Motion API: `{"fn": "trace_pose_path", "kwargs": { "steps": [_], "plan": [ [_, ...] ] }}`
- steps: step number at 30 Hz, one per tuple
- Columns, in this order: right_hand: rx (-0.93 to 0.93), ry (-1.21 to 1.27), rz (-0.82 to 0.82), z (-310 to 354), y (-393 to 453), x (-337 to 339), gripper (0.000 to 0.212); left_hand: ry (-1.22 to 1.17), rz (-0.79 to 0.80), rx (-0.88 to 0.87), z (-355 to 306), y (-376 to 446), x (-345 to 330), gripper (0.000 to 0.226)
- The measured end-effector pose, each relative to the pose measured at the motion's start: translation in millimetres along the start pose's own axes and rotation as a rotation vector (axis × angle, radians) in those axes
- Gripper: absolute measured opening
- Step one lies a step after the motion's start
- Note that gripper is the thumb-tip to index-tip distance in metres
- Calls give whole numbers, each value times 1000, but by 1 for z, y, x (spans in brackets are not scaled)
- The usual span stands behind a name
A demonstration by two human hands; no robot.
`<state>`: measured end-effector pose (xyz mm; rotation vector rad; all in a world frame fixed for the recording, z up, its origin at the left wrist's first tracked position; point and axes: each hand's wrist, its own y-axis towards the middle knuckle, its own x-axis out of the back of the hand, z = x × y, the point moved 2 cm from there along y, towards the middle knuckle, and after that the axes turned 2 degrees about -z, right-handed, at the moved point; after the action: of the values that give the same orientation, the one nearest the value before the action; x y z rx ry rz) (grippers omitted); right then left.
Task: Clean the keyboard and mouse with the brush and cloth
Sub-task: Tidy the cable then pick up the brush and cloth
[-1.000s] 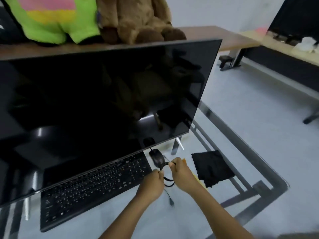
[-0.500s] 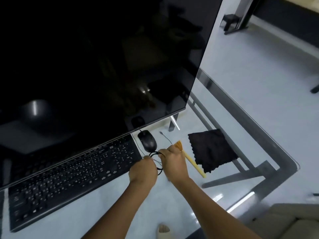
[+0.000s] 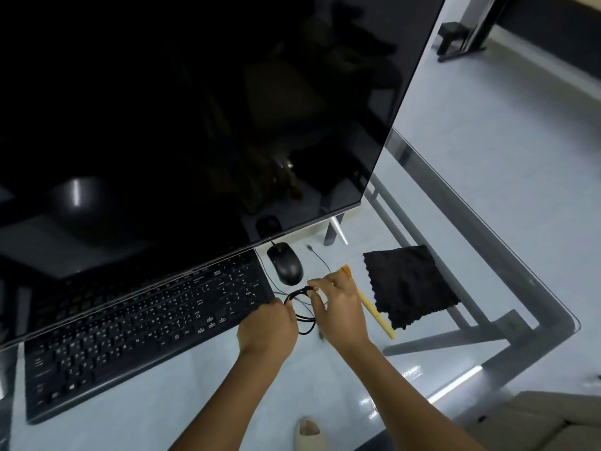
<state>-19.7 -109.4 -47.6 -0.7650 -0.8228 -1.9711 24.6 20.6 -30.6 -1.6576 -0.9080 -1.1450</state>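
Note:
A black keyboard (image 3: 136,323) lies on the glass desk under the monitor's lower edge. A black mouse (image 3: 285,262) sits just right of it. Its thin black cable (image 3: 300,307) is bundled in loops between my two hands. My left hand (image 3: 268,328) pinches the loops from the left. My right hand (image 3: 340,304) grips the cable at its top with the fingertips. A yellow-handled brush (image 3: 377,315) lies on the glass, partly hidden under my right hand. A black cloth (image 3: 411,284) is spread to the right of the brush.
A large dark monitor (image 3: 195,125) leans over the back of the glass desk (image 3: 487,255), its stand leg (image 3: 333,231) behind the mouse. A loose cable end (image 3: 310,248) lies near the mouse. Below the glass a slippered foot (image 3: 309,432) shows. A grey seat (image 3: 536,418) is at bottom right.
The camera has tilted downward, so the shelf and plush toys have left the view. Both hands stay on the looped mouse cable, now held just below the mouse.

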Motion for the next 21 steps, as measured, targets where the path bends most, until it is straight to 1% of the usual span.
{"fn": "trace_pose_path", "kwargs": {
  "steps": [3, 6, 9, 12, 21],
  "plan": [
    [-46, 43, 54, 0, 0, -4, 27, 41, -8, -10, 1, 1, 2, 40],
    [-81, 38, 115, 0, 1, -11, 24, 55, 2, -19, 2, 2, -1, 41],
    [-87, 35, 134, 0, -1, -16, 21, 107, -1, -37, 3, 2, -5, 42],
    [-50, 14, 118, 0, -2, -20, 20, 148, 6, -53, 5, 1, -6, 44],
    [63, -47, 65, 1, -1, -17, 17, 151, 20, -70, 9, 0, 1, 52]
  ]
}}
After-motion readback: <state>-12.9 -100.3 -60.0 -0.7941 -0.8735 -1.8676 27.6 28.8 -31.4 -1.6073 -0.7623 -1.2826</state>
